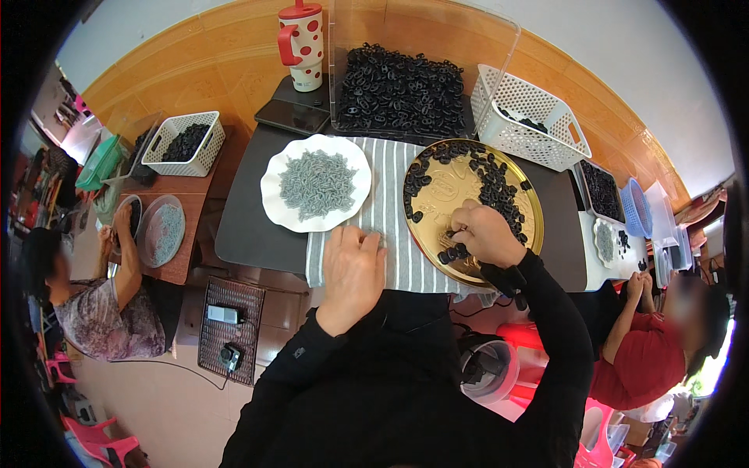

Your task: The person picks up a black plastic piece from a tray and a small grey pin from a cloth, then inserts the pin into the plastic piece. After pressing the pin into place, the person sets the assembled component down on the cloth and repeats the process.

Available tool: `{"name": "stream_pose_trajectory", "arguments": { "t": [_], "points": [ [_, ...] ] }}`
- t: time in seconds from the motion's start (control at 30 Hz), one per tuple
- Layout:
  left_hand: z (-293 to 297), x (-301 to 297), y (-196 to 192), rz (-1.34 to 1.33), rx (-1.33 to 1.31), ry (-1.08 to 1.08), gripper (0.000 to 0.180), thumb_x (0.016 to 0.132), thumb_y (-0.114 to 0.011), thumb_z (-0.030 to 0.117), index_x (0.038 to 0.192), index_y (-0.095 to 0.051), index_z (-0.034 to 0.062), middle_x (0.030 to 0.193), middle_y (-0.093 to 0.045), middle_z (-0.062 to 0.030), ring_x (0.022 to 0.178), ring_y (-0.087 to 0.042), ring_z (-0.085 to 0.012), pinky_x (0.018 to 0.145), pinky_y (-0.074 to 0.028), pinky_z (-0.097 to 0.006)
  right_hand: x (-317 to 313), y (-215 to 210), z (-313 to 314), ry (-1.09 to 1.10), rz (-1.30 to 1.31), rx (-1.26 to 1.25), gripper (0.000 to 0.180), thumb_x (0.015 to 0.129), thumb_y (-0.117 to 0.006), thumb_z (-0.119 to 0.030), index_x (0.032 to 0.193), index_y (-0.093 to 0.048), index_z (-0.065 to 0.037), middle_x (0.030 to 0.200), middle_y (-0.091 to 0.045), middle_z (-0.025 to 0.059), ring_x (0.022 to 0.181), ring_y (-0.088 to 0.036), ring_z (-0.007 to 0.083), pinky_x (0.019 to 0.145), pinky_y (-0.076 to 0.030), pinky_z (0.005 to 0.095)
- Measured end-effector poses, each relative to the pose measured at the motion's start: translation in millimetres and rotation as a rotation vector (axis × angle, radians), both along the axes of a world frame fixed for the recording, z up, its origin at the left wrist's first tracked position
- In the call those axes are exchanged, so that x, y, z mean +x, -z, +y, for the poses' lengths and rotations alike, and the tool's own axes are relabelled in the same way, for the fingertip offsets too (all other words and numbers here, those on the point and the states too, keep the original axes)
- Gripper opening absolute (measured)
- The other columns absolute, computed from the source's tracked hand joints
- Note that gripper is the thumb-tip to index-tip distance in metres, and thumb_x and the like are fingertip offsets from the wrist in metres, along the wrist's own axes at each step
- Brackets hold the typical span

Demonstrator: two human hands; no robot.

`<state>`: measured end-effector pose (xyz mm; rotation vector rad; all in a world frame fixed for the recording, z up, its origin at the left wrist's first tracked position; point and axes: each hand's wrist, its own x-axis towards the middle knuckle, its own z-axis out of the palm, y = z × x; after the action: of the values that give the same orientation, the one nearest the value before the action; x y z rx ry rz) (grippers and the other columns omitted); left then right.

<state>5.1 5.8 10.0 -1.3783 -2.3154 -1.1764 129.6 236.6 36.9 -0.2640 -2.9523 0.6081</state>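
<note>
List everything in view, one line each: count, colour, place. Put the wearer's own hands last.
Gold tray: one, on the striped cloth, right of centre.
Black rings: many, black, on the gold tray.
White plate: one, left of the tray.
Grey pieces: a heap, grey, on the white plate.
Striped cloth: one, grey and white, under plate and tray.
Clear bin: one, full of black rings, behind the tray.
White baskets: two, far right and far left.
Mug: one, white with red dots, at the back.
Co-workers: two, one on each side.
Left hand: flat on the cloth.
Right hand: on the tray, fingers at the rings.
</note>
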Motion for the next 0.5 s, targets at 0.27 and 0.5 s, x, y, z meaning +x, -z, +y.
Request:
{"name": "stream_pose_trajectory", "arguments": {
  "t": [0.27, 0.5],
  "points": [
    [11, -4, 9, 0.088, -0.074, -0.015, 0.011, 0.075, -0.066, 0.001, 0.084, -0.064, -0.0024, 0.082, -0.053, -0.0137, 0.082, -0.052, -0.0333, 0.072, -0.042, -0.041, 0, -5, -10, 0.029, -0.026, 0.000, 0.013, 0.072, -0.067, -0.006, 0.082, -0.059, -0.002, 0.086, -0.058, 0.0163, 0.080, -0.060, 0.0371, 0.070, -0.048, 0.0451],
    [15, -8, 15, 0.032, 0.052, -0.007, 0.005, 0.077, -0.059, -0.004, 0.081, -0.056, -0.0012, 0.080, -0.054, -0.0157, 0.081, -0.052, -0.0349, 0.071, -0.043, -0.043, -6, 0, -11, -0.035, -0.060, 0.091, 0.014, 0.071, -0.062, 0.000, 0.084, -0.060, 0.003, 0.088, -0.057, 0.0203, 0.083, -0.060, 0.0391, 0.071, -0.049, 0.0450]
  ]
}}
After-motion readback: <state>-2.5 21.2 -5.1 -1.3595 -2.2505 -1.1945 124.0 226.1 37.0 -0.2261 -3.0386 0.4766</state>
